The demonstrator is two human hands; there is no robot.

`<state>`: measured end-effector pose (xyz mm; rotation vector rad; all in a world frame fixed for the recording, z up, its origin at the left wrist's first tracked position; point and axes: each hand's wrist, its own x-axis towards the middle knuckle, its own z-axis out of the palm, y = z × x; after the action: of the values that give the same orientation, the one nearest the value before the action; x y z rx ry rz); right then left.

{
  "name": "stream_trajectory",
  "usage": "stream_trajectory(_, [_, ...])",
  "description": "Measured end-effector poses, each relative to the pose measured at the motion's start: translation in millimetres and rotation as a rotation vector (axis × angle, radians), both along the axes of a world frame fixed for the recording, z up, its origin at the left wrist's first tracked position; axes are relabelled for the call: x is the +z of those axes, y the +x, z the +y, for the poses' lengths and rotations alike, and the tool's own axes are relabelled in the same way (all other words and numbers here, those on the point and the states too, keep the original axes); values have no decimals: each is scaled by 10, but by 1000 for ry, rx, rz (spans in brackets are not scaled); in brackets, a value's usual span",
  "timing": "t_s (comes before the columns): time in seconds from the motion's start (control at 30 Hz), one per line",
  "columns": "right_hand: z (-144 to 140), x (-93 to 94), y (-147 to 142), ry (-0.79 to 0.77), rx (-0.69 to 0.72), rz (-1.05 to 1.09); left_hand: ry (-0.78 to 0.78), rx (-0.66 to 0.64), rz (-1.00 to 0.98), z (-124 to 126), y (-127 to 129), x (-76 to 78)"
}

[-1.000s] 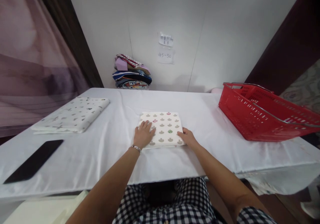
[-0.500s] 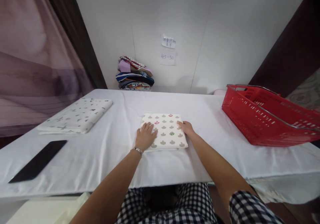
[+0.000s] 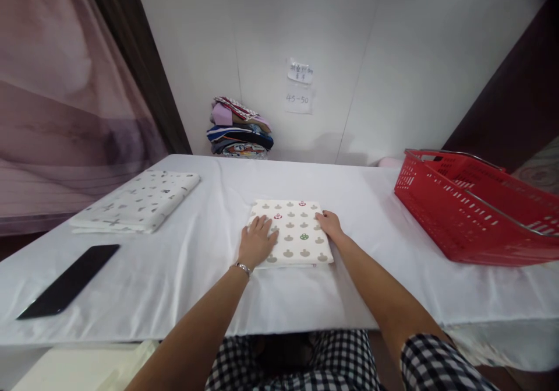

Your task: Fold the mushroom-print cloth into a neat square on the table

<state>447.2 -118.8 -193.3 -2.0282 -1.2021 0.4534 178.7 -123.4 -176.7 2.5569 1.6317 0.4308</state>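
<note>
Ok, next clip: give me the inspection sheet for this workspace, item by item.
Surface: table under a white cloth, lightly creased.
Job's things: folded patterned cloth, lying flat in the middle of the table.
Clutter: second folded cloth at far left; black phone near the left front edge; red basket at right, tilted, contents not visible.
Grippers: left hand flat on the cloth's near left corner, a bracelet on its wrist; right hand at the cloth's right edge, fingers curled against it.
Cables: nothing seen.
Surroundings: stack of folded clothes against the white wall; paper notes on the wall; curtain at left.
</note>
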Motion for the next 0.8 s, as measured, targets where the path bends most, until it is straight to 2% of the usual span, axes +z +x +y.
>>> stream_trajectory(0.2, [188, 22, 25, -8, -31, -48, 6, 4, -9, 2, -4, -14])
stream_trajectory(0.43, [219, -7, 17, -47, -67, -91, 23, 0, -2, -17, -3, -1])
stream_trajectory(0.6, [303, 8, 53, -99, -58, -91, 10, 21, 1, -21, 11, 5])
stream_trajectory(0.8, [286, 57, 46, -85, -26, -49, 5, 6, -13, -5, -3, -18])
